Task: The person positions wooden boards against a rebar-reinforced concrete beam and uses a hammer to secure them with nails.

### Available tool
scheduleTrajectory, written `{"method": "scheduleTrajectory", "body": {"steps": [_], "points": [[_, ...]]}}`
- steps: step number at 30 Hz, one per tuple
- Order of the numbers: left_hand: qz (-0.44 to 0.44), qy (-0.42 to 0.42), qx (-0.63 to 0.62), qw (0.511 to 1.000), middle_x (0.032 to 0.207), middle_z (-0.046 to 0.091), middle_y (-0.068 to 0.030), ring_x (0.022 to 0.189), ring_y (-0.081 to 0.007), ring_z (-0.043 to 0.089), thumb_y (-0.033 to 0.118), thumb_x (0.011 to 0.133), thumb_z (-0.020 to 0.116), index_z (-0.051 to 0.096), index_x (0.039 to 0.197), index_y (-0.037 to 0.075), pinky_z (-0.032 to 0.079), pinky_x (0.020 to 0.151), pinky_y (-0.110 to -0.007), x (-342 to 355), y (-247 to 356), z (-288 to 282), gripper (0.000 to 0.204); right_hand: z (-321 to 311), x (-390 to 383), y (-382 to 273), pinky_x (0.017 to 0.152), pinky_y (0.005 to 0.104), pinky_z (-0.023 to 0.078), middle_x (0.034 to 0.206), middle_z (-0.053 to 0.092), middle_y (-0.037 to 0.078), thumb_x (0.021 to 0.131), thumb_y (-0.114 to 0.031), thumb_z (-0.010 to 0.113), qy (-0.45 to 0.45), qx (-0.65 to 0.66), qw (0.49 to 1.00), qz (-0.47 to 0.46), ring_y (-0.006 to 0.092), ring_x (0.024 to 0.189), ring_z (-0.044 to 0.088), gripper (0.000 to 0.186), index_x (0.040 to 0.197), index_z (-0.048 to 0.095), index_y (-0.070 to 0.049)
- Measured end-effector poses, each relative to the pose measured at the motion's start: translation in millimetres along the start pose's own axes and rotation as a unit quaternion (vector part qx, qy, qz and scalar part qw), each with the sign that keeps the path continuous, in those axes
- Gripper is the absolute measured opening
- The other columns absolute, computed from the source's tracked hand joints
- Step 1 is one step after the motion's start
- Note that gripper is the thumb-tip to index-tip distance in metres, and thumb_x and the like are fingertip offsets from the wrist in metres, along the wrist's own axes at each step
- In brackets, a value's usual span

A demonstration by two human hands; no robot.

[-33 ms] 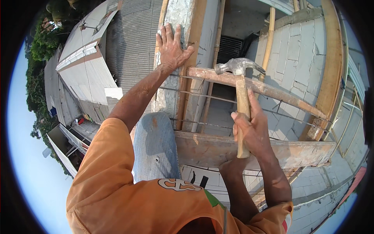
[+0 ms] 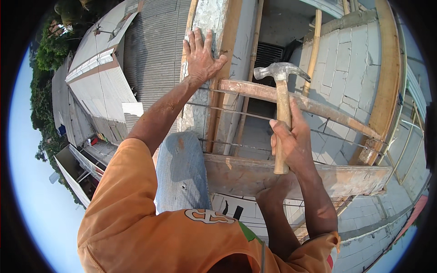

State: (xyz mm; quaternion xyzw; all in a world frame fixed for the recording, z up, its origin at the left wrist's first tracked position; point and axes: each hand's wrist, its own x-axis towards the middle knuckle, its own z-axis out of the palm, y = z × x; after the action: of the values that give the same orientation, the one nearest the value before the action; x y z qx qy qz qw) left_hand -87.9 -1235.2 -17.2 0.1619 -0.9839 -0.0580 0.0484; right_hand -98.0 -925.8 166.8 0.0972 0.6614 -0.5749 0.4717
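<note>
One claw hammer (image 2: 283, 107) stands nearly upright in view across the reddish timber crossbar (image 2: 334, 109), its steel head beyond the crossbar's far edge and the butt of its wooden handle on the near side. It has shifted slightly away from the body since the moment before, when the head overlapped the crossbar. That means the head now shows past the timber rather than over it; whether any part of the hammer touches the crossbar, I cannot tell.

The right hand (image 2: 295, 148), on the near side of the crossbar, is closed around the handle, thumb across it and index finger stretched toward the head. The hammer thus lies within that grip, its head ahead of the fingers and its butt just below them.

Left of the crossbar, the left hand (image 2: 201, 59) is spread flat, fingers apart, on a rough concrete beam (image 2: 210, 13), with its thumb over the tan formwork board (image 2: 232, 27) alongside. This hand has kept its place.

Nearer than the crossbar lies a broad weathered plank (image 2: 362, 179), with a denim-clad knee (image 2: 182, 159) at its left end. Beyond the crossbar are a bamboo pole (image 2: 314, 45) and a pale block wall (image 2: 353, 59).
</note>
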Motion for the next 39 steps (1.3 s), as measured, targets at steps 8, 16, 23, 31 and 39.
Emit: {"method": "scheduleTrajectory", "body": {"steps": [8, 16, 23, 31, 39], "points": [[0.015, 0.003, -0.02, 1.0, 0.158, 0.019, -0.0318, 0.148, -0.0487, 0.013, 0.049, 0.081, 0.065, 0.032, 0.154, 0.008, 0.007, 0.12, -0.062, -2.0, -2.3, 3.4, 0.09, 28.8, 86.7, 7.0, 0.044, 0.0276, 0.049, 0.081, 0.053, 0.006, 0.097, -0.018, 0.056, -0.04, -0.095, 0.994, 0.028, 0.0115, 0.056, 0.055, 0.07, 0.155, 0.022, 0.002], [0.026, -0.004, -0.027, 0.999, 0.156, 0.018, -0.0364, 0.148, -0.0507, 0.012, 0.053, 0.083, 0.062, 0.033, 0.153, 0.004, 0.007, 0.117, -0.067, -0.2, -2.3, -0.5, 0.09, 23.4, 90.7, 8.8, 0.044, 0.0277, 0.049, 0.082, 0.053, 0.006, 0.097, -0.017, 0.056, -0.047, -0.103, 0.993, 0.041, 0.0119, 0.056, 0.055, 0.071, 0.156, 0.021, 0.001], [0.036, -0.009, -0.019, 0.999, 0.16, 0.021, -0.0245, 0.15, -0.0423, 0.015, 0.047, 0.082, 0.064, 0.036, 0.153, 0.013, 0.008, 0.119, -0.065, -5.7, -3.6, 2.6, 0.083, 17.5, 84.1, 11.6, 0.043, 0.0263, 0.049, 0.08, 0.05, 0.003, 0.097, -0.014, 0.054, 0.024, -0.045, 0.999, 0.005, 0.0104, 0.055, 0.055, 0.066, 0.155, 0.026, 0.0], [0.372, -0.164, 0.062, 0.911, 0.147, 0.05, -0.0121, 0.145, -0.0306, 0.035, 0.047, 0.095, 0.058, 0.055, 0.139, 0.015, 0.021, 0.121, -0.055, 17.8, 31.1, -39.0, 0.055, -5.8, 40.4, 21.8, 0.042, 0.0263, 0.048, 0.078, 0.05, 0.003, 0.096, -0.013, 0.054, 0.081, -0.04, 0.996, -0.02, 0.0108, 0.055, 0.054, 0.064, 0.154, 0.028, -0.001], [0.252, -0.294, -0.111, 0.915, 0.144, 0.046, -0.0265, 0.138, -0.0412, 0.041, 0.036, 0.081, 0.073, 0.044, 0.142, -0.001, 0.034, 0.115, -0.053, -72.0, 166.4, -48.3, 0.077, -9.8, 36.9, 15.7, 0.041, 0.0279, 0.047, 0.08, 0.055, 0.007, 0.095, -0.011, 0.057, 0.123, 0.01, 0.992, -0.028, 0.0124, 0.054, 0.054, 0.068, 0.153, 0.025, 0.002]]}}
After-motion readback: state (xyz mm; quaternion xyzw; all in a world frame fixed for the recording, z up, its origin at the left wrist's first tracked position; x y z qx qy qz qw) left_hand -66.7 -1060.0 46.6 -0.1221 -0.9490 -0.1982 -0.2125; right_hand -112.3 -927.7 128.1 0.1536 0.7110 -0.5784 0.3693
